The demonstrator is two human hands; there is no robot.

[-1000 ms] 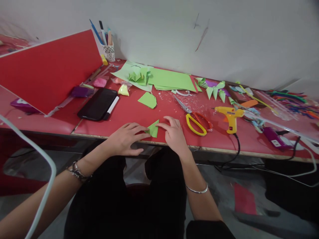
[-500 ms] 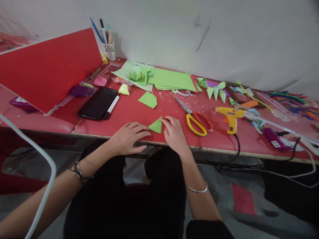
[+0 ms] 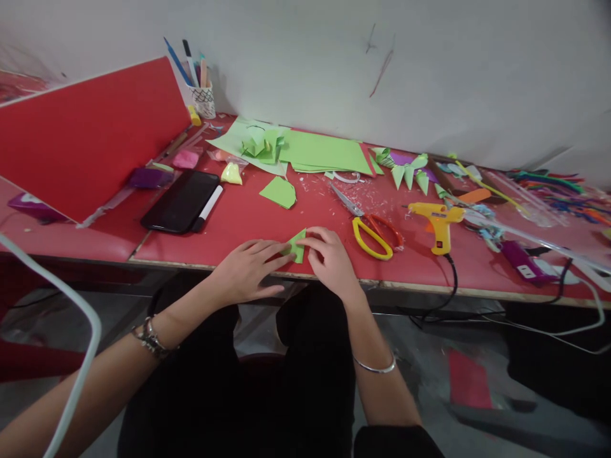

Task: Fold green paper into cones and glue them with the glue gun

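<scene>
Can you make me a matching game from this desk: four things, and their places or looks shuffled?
1. Folded green paper
2. Scissors
3. Glue gun
4. Phone

A. Black, beside a white marker
B. At the fingers of the left hand and right hand
C. Yellow, with a black cord
D. Between the right hand and glue gun

Pairs: 1-B, 2-D, 3-C, 4-A

Red tabletop (image 3: pixel 243 216) | left: black phone (image 3: pixel 180 201) lay beside white marker (image 3: pixel 210 202); patterned cup (image 3: pixel 204 103) stood at back | centre: folded green paper (image 3: pixel 299 256) lay near front edge, cut green piece (image 3: pixel 278 192) beyond, green sheets (image 3: pixel 327 151) farthest back | right: scissors (image 3: pixel 353 207), yellow glue gun (image 3: pixel 439 219), purple power block (image 3: pixel 525 259) lay in turn
</scene>
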